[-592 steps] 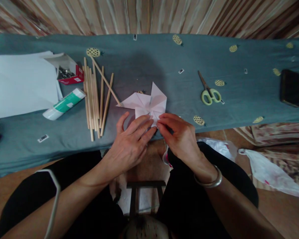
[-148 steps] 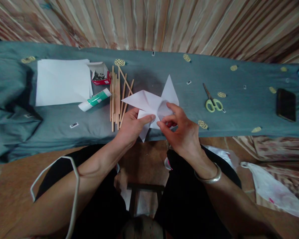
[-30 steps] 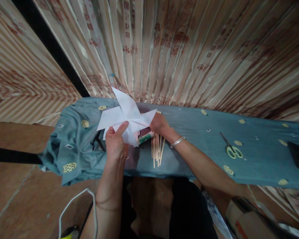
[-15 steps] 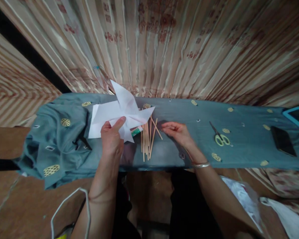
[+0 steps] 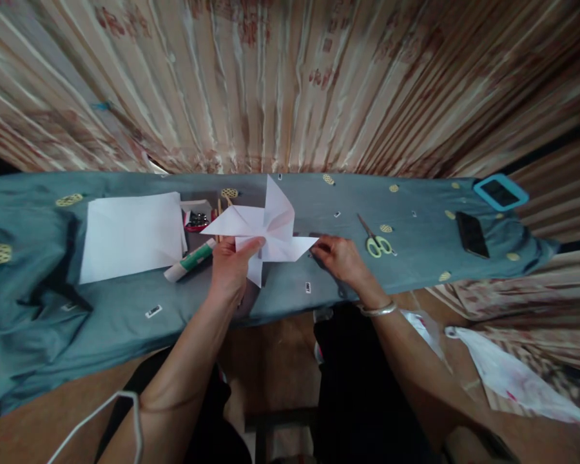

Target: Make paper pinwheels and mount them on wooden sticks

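Note:
A white paper pinwheel point(image 5: 278, 222) is pinched at its centre by my left hand point(image 5: 232, 264), thumb on top. Its folded blades spread out over the table. My right hand point(image 5: 338, 258) is closed at the fingertips beside the tip of the right-hand blade. Whatever those fingers hold is too small to make out. Behind the pinwheel, thin wooden sticks point(image 5: 219, 209) show only in part. Left of them lie an open box of small shiny metal pieces point(image 5: 198, 220) and a green-and-white tube point(image 5: 193, 259).
White paper sheets point(image 5: 130, 235) are stacked on the left of the cloth-covered table point(image 5: 290, 303). Scissors point(image 5: 377, 243) with pale green handles lie to the right. Beyond them are a black phone point(image 5: 472, 234) and a blue-framed device point(image 5: 501, 192). A pleated curtain point(image 5: 290, 84) hangs behind.
My view has swung to the right. The pinwheel in my left hand has turned and moved right, over the sticks, closer to my right hand. The paper stack and box are more exposed.

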The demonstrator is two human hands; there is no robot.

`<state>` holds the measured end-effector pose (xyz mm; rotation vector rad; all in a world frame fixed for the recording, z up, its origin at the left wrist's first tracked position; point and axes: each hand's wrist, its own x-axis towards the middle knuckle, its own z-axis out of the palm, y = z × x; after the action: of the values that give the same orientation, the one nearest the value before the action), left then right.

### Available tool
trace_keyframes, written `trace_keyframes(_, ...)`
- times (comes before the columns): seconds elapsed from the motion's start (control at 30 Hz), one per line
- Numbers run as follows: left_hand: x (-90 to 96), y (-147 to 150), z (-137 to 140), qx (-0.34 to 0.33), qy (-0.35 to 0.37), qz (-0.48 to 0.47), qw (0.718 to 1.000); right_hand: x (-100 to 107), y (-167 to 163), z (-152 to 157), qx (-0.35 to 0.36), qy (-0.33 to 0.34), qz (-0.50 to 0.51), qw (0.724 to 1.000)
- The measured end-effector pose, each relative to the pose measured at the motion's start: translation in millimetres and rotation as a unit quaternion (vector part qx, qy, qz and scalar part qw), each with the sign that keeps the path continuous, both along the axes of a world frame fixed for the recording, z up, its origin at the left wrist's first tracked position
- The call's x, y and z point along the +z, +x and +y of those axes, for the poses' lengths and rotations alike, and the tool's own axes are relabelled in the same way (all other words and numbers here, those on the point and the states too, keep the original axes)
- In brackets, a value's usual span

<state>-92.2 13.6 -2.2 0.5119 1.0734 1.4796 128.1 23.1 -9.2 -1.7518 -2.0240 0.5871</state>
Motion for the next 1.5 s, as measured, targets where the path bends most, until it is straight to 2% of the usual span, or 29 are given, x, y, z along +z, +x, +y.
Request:
trace_keyframes(0.17, 2.7, 1, 4, 0.007, -0.017, 0.024, 1.0, -6, 10, -14, -0.036, 0.043, -0.002, 0.998)
trace_keyframes(0.33, 3.7, 2, 3, -0.004, -0.025, 0.036, 0.999, -7, 4, -21, 0.015, 0.069, 0.022, 0.997)
trace_keyframes(0.5, -0.4, 5, 6, -0.006, -0.016, 0.028, 0.999, -11, -4, -14, 0.04, 0.059, -0.003, 0.997)
trace_keyframes(0.7, -6.4, 10, 9, -0.013, -0.003, 0.037, 0.999, -8, 10, -2, -0.018, 0.011, 0.013, 1.0)
trace_keyframes(0.93, -9.5, 12, 12, -0.013, -0.011, 0.051, 0.999, -3, 24, -6, -0.045, 0.054, 0.005, 0.997)
trace_keyframes(1.0, -10.5, 15, 13, -0.013, -0.015, 0.048, 0.999, -3, 24, -9, -0.035, 0.052, 0.016, 0.998)
trace_keyframes(1.2, -15.8, 23, 12, -0.008, -0.004, 0.033, 0.999, -7, 13, -13, 0.055, 0.054, 0.016, 0.997)
trace_keyframes(1.5, -18.5, 24, 8, -0.033, -0.003, 0.034, 0.999, -15, 2, -19, 0.056, 0.075, 0.003, 0.996)
